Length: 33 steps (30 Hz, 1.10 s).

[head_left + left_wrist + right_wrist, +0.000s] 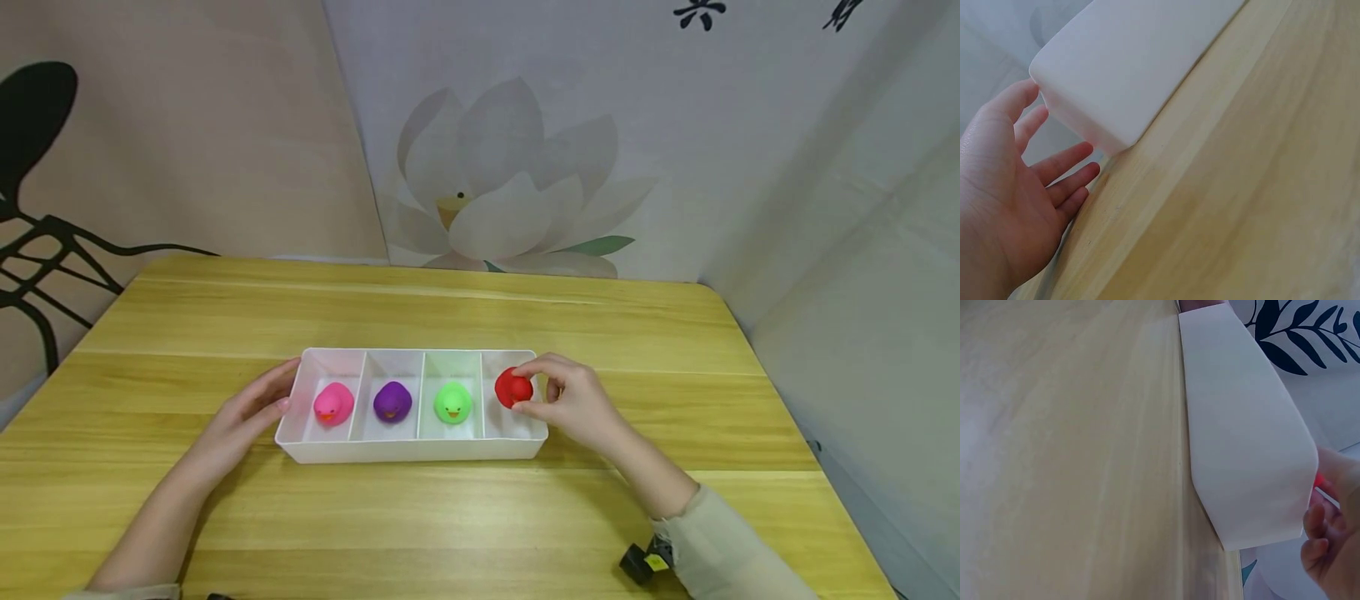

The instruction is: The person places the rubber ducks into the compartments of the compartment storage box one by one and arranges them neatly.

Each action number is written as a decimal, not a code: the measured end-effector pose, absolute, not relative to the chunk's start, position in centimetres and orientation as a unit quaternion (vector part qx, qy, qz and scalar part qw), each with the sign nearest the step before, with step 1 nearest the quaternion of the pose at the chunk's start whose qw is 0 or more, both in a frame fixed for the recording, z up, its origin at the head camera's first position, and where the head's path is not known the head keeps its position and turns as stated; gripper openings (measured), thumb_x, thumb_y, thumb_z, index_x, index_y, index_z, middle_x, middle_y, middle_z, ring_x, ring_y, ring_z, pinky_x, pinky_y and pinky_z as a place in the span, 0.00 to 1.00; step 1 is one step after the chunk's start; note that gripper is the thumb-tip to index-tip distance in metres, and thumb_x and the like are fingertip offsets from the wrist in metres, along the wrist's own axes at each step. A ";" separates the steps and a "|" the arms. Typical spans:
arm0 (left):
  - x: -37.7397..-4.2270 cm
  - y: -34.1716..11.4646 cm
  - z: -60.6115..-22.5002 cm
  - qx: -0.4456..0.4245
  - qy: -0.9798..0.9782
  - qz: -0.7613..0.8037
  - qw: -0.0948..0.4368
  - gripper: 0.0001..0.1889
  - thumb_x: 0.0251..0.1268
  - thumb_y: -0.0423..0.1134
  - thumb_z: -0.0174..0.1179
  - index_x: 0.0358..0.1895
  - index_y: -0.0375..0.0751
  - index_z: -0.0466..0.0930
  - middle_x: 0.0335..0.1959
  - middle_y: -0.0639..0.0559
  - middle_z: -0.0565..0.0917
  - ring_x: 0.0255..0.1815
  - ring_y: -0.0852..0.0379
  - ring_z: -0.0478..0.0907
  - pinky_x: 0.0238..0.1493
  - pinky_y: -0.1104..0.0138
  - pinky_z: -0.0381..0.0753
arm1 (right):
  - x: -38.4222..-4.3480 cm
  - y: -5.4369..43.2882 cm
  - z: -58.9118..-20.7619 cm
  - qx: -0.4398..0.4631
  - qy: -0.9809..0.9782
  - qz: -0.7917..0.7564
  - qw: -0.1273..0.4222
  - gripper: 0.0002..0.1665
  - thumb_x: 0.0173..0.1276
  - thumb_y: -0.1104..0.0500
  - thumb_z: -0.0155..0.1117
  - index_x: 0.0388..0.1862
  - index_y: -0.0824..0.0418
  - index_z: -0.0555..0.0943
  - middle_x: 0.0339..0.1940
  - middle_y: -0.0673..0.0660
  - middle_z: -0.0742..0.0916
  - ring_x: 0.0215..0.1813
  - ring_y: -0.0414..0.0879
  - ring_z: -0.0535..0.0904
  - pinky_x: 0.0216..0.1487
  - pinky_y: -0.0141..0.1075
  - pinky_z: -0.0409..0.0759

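A white box (420, 451) with four compartments in a row stands on the table. From left to right it holds a pink rubber duck (333, 404), a purple rubber duck (392, 402), a green rubber duck (453, 402) and a red rubber duck (513, 388). My right hand (573, 400) pinches the red duck between thumb and finger at the rightmost compartment; in the right wrist view the box wall hides most of that duck. At the box's left end, my left hand (1016, 181) touches the wall with extended, spread fingers.
The box sits mid-table on a light wooden tabletop (420, 525). Behind the far edge hangs a pale cloth (525, 50) printed with a lotus flower. A black device with a yellow label (656, 562) is at the right sleeve (727, 542).
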<state>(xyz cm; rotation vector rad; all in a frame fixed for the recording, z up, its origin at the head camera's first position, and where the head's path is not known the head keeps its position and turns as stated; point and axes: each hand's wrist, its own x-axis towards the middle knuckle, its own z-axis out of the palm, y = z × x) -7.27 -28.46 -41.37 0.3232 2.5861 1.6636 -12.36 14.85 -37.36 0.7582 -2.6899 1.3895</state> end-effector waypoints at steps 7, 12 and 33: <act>-7.3 -28.5 -41.6 0.109 0.832 0.543 0.019 0.27 0.76 0.37 0.48 0.74 0.47 0.57 0.66 0.33 0.65 0.60 0.73 0.63 0.52 0.82 0.64 | -12.7 14.6 -37.7 0.244 -0.868 0.432 0.003 0.21 0.48 0.61 0.80 0.43 0.54 0.86 0.38 0.43 0.84 0.21 0.43 0.68 0.21 0.31 0.67; -7.3 -28.5 -41.6 0.106 0.834 0.541 0.022 0.27 0.76 0.38 0.48 0.75 0.48 0.57 0.67 0.34 0.66 0.60 0.73 0.63 0.52 0.82 0.63 | -12.9 14.6 -37.8 0.230 -0.882 0.411 -0.026 0.21 0.49 0.58 0.80 0.44 0.52 0.86 0.38 0.42 0.84 0.23 0.46 0.70 0.22 0.32 0.70; -7.4 -28.7 -41.9 0.105 0.835 0.540 0.018 0.26 0.76 0.38 0.47 0.74 0.49 0.58 0.67 0.36 0.66 0.61 0.71 0.64 0.53 0.81 0.63 | -13.4 13.4 -36.5 0.232 -0.925 0.294 -0.066 0.19 0.46 0.57 0.81 0.40 0.52 0.87 0.39 0.42 0.86 0.40 0.46 0.77 0.42 0.41 0.73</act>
